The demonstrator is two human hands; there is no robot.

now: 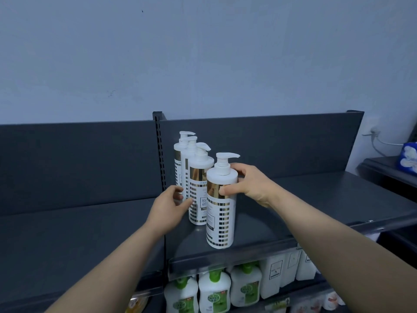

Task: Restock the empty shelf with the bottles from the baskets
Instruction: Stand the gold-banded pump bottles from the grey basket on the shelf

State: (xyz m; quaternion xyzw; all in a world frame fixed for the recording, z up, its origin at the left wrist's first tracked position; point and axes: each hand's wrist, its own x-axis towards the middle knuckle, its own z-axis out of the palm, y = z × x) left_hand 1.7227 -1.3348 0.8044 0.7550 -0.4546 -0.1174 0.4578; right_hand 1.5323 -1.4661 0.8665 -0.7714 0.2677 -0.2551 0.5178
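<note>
Several white pump bottles with gold bands stand in a row running front to back on the dark top shelf (304,206). My right hand (246,184) grips the front bottle (220,222) around its gold band, near the shelf's front edge. My left hand (169,204) touches the second bottle (199,188) low on its left side, fingers curled against it. Two more bottles (184,152) stand behind, partly hidden. No basket is in view.
The top shelf has a dark back panel (270,141) and a slotted upright (159,150) at its left. The neighbouring shelf bay (79,233) lies to the left. Below hang green-capped soap bottles (214,292) and white refill packs (275,274). A blue package (408,158) sits far right.
</note>
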